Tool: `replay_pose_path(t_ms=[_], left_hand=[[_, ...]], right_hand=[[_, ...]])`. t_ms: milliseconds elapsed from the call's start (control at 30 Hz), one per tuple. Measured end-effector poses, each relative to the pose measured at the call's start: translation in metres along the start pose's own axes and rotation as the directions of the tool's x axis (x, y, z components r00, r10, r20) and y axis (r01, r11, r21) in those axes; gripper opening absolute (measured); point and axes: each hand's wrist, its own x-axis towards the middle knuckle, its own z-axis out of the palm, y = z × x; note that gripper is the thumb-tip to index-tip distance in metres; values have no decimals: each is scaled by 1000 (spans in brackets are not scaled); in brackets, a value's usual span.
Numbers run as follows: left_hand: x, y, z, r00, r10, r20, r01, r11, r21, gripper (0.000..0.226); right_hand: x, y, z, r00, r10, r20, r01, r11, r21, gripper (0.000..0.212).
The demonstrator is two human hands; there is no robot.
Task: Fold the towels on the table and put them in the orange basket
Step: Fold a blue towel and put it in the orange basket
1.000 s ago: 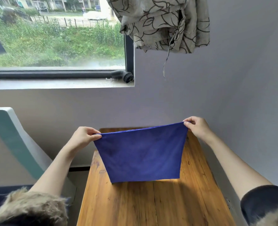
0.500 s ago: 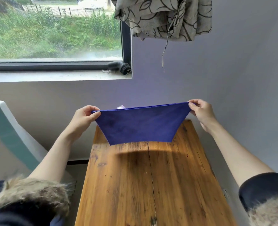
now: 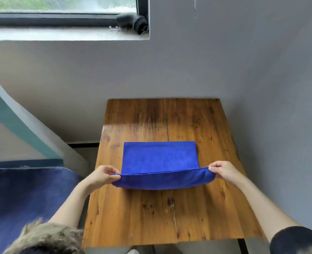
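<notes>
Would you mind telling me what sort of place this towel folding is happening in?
Probably a room in a home, perhaps a bedroom or small living space. A worn wooden table stands against a plain grey wall, a window looks onto greenery, and a dark blue cushioned seat or bed stands beside the table.

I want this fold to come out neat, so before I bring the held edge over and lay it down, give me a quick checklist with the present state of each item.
1. Left hand pinches its corner of the blue towel: ok.
2. Right hand pinches the opposite corner: ok.
3. Held edge runs level between the hands: ok, with a slight sag in the middle.
4. Far part of the towel lies flat and square on the wooden table: ok.
5. Bare table all round the towel for laying it down: ok.
6. Orange basket within reach: cannot tell, it is not in view.
</notes>
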Motion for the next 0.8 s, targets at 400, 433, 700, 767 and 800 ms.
replay_pose_path(t_ms=[400,433,700,767,800], left_hand=[[43,-3,13,988,1,-152,-27,985,-171,10],[50,-1,14,982,10,-186,-40,986,-161,10],[115,-10,10,967,28,-254,-53,994,-93,9],[129,-17,12,966,16,-258,-41,995,-91,9],[135,-20,13,963,13,-270,-40,995,-92,10]], right_hand=[[28,9,10,993,114,5,-110,948,298,10],[36,7,13,993,113,-16,-103,946,308,9],[115,6,28,990,73,-117,-45,973,228,9],[127,10,33,989,64,-137,-35,979,203,8],[131,11,36,988,63,-144,-33,979,202,8]])
